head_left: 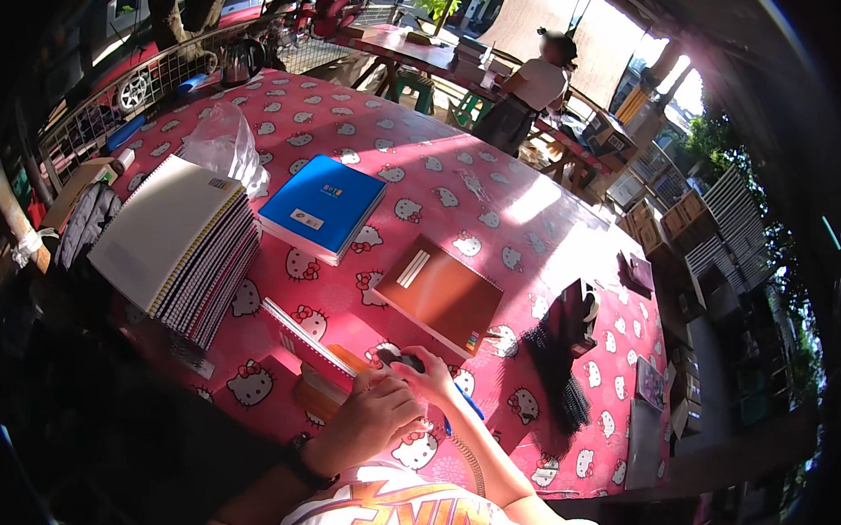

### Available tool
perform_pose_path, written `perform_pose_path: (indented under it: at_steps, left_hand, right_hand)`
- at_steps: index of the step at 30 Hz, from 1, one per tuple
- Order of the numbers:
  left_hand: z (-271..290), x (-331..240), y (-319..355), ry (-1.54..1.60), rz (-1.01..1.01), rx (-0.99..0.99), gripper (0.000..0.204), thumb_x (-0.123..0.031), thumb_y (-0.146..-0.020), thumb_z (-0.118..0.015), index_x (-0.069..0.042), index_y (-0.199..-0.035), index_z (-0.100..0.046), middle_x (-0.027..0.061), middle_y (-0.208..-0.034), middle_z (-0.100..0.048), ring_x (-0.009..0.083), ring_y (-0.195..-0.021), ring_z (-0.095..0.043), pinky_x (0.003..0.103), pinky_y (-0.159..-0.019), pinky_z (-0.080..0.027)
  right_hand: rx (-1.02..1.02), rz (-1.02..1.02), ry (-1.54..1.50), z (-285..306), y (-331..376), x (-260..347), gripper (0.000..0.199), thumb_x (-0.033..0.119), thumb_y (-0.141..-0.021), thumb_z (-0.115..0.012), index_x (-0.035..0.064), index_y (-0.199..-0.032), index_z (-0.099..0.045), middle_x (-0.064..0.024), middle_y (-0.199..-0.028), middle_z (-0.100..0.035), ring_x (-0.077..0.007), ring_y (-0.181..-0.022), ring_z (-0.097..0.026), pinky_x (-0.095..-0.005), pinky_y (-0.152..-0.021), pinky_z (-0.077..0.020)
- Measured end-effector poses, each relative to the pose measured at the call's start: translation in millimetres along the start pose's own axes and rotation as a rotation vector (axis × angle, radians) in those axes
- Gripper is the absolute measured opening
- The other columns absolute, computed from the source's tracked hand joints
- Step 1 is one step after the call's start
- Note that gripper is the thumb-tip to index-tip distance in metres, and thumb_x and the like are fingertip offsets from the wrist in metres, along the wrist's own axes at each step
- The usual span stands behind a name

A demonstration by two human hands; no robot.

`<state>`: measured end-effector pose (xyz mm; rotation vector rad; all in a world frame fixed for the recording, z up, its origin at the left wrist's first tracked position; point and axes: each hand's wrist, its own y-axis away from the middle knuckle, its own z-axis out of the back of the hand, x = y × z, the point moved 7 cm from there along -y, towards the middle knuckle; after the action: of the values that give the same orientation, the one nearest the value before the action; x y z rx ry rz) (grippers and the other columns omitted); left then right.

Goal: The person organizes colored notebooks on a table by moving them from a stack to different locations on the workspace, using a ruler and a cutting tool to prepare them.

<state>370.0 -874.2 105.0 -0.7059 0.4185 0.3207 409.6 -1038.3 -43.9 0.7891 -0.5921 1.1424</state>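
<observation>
Close in front of me, a thin notebook (309,343) with a row of holes or binding along its edge is tilted up, its orange-brown cover lying toward the table. My left hand (381,413), wearing a dark wristband, is closed around its near end. Touching it, my right hand (426,375) has its fingers bent over a small black object (403,358) whose kind I cannot make out. A brown plastic binding coil (469,458) trails from beneath the hands along my right forearm. A blue-handled tool (467,407) lies partly hidden behind my right wrist.
A tall stack of spiral notebooks (173,238) stands left, beside a clear plastic bag (224,146). Blue books (322,202) and brown books (442,296) lie ahead. Black binding coils (561,372) are heaped right. Beyond the pink tablecloth (416,159), a person (531,94) stands at another table.
</observation>
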Motion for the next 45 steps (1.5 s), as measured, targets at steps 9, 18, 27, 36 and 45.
perform_pose_path:
  at_steps: [9, 18, 27, 36, 45]
  left_hand:
    - [2, 1, 2, -0.029, 0.008, -0.022, 0.016, -0.028, -0.077, -0.064, -0.014, -0.083, -0.057, -0.0038, -0.076, -0.056, 0.0144, -0.084, -0.055, 0.043, -0.093, -0.028]
    - [23, 24, 7, -0.148, 0.168, -0.119, 0.030, -0.038, -0.064, -0.073, -0.014, -0.076, -0.059, -0.0018, -0.072, -0.054, 0.0159, -0.084, -0.056, 0.057, -0.096, -0.024]
    - [23, 24, 9, -0.134, 0.200, -0.137, 0.031, -0.039, -0.063, -0.073, -0.014, -0.075, -0.060, -0.0004, -0.073, -0.055, 0.0164, -0.084, -0.056, 0.058, -0.097, -0.023]
    - [22, 25, 9, -0.162, 0.208, -0.159, 0.033, -0.042, -0.062, -0.073, -0.015, -0.077, -0.061, 0.0002, -0.075, -0.056, 0.0173, -0.086, -0.055, 0.059, -0.097, -0.023]
    - [34, 33, 17, -0.246, 0.242, -0.206, 0.038, -0.043, -0.059, -0.074, -0.013, -0.078, -0.061, 0.0000, -0.082, -0.057, 0.0176, -0.090, -0.054, 0.063, -0.100, -0.019]
  right_hand:
    - [0.334, 0.161, -1.155, 18, 68, -13, 0.065, 0.049, -0.080, -0.056, 0.0016, -0.123, -0.046, -0.0125, -0.110, -0.059, -0.0218, -0.093, -0.057, -0.0351, -0.076, -0.0438]
    - [0.259, 0.177, -0.381, 50, 70, 43, 0.071, 0.060, -0.065, -0.062, -0.0052, -0.095, -0.064, -0.0233, -0.107, -0.058, -0.0274, -0.097, -0.058, -0.0350, -0.084, -0.0440]
    - [0.193, 0.229, -0.560, 59, 67, 55, 0.073, 0.058, -0.067, -0.062, -0.0098, -0.094, -0.062, -0.0179, -0.107, -0.059, -0.0231, -0.094, -0.059, -0.0323, -0.083, -0.0446]
    - [0.277, 0.404, -1.019, 51, 78, 71, 0.078, 0.063, -0.070, -0.058, -0.0096, -0.098, -0.060, -0.0184, -0.101, -0.062, -0.0301, -0.105, -0.055, -0.0345, -0.092, -0.0387]
    - [0.440, 0.480, -0.870, 43, 80, 98, 0.079, 0.063, -0.068, -0.062, -0.0093, -0.099, -0.060, -0.0172, -0.110, -0.058, -0.0244, -0.103, -0.056, -0.0351, -0.091, -0.0403]
